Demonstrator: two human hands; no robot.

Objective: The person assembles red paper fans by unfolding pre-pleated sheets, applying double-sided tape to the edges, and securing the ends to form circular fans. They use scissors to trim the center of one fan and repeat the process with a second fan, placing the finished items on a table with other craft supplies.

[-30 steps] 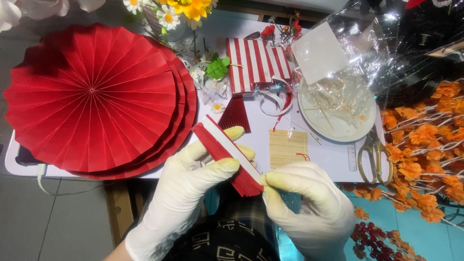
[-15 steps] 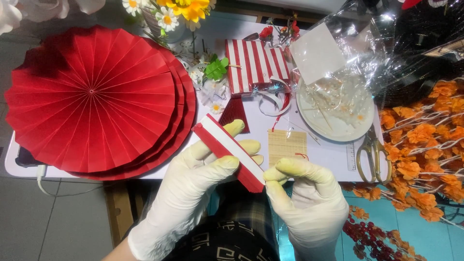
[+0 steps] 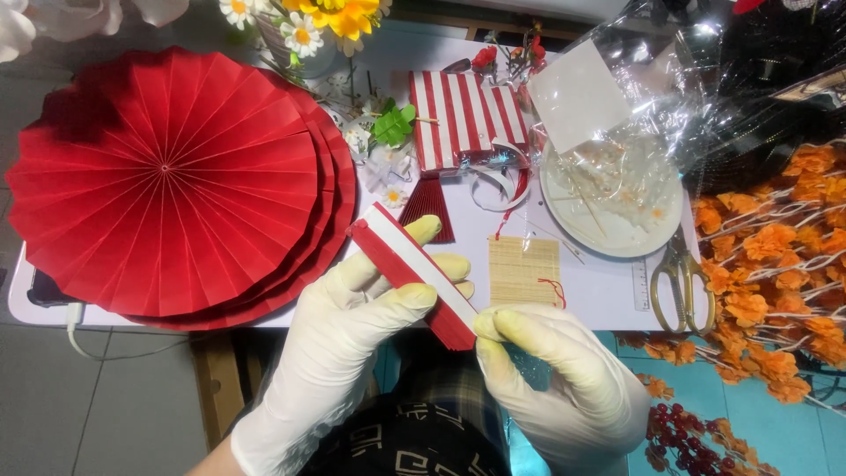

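Two gloved hands hold a folded red and white paper strip [image 3: 412, 273] slantwise above the near table edge. The left hand [image 3: 352, 326] grips its middle between thumb and fingers; the right hand [image 3: 555, 370] pinches its lower end. Just beyond lies a small bamboo mat [image 3: 524, 271], with gold scissors [image 3: 679, 282] to the right. Farther left, stacked round red paper fans [image 3: 167, 176] lie open.

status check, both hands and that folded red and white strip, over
Left hand gripping folded red-and-white paper strip mid-length. Right hand fingers pinching its near end. Strip held above table edge, beside red paper fans; nothing in the way.
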